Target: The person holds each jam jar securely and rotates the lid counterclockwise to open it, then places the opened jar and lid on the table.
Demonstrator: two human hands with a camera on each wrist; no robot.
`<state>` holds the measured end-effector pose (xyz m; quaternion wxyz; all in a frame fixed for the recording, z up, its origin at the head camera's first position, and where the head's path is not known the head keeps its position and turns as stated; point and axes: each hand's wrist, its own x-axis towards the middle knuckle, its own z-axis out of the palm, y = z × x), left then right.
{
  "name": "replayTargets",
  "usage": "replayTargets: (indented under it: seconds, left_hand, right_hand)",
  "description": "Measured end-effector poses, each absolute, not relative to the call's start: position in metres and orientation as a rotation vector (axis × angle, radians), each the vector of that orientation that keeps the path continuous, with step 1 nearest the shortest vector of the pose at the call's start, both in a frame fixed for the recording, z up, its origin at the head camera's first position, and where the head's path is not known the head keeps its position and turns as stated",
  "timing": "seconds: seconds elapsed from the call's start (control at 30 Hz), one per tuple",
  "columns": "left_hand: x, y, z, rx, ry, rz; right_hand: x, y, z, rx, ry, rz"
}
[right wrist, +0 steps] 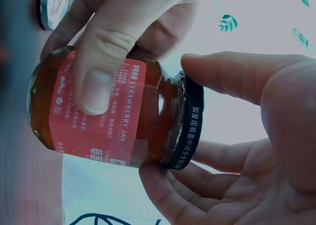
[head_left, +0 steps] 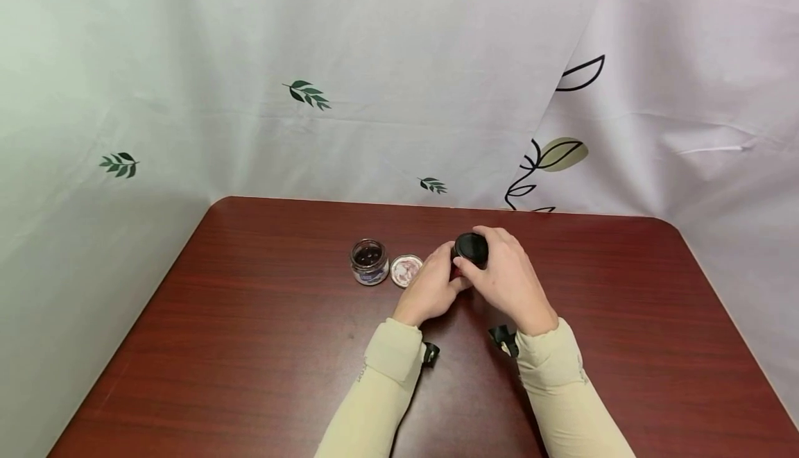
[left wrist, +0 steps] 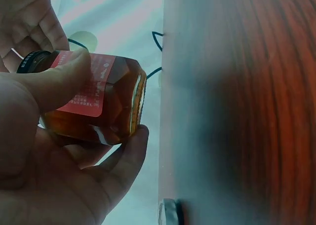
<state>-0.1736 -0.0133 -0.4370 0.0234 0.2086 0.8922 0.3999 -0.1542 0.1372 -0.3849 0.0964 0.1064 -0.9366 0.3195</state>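
My left hand [head_left: 431,290] grips a strawberry jam jar [right wrist: 126,121] round its faceted glass body, thumb pressed on the red label. The jar holds amber-red jam and, in the right wrist view, lies sideways with its black lid [right wrist: 190,121] toward my right hand [head_left: 510,281]. Right thumb and fingers pinch that lid from opposite sides. In the head view the black lid top faces up between both hands, which cover most of the jar. The lid is on the jar mouth. Both hands are above the table, as the left wrist view shows.
Left of the hands, an open glass jar [head_left: 370,272] with dark contents stands on the reddish-brown table [head_left: 250,347]. Beside it a loose lid [head_left: 406,269] lies close to my left hand. A white curtain [head_left: 374,146] with leaf prints hangs behind the table.
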Motion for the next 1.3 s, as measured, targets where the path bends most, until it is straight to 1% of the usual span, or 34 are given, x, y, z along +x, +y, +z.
replayTargets:
  seconds: [1.3]
  left_hand:
    - [-0.158, -0.025, -0.422, 0.549, 2.973, 1.126]
  right_hand:
    - [-0.149, 0.122, -0.388, 0.286, -2.585, 0.997]
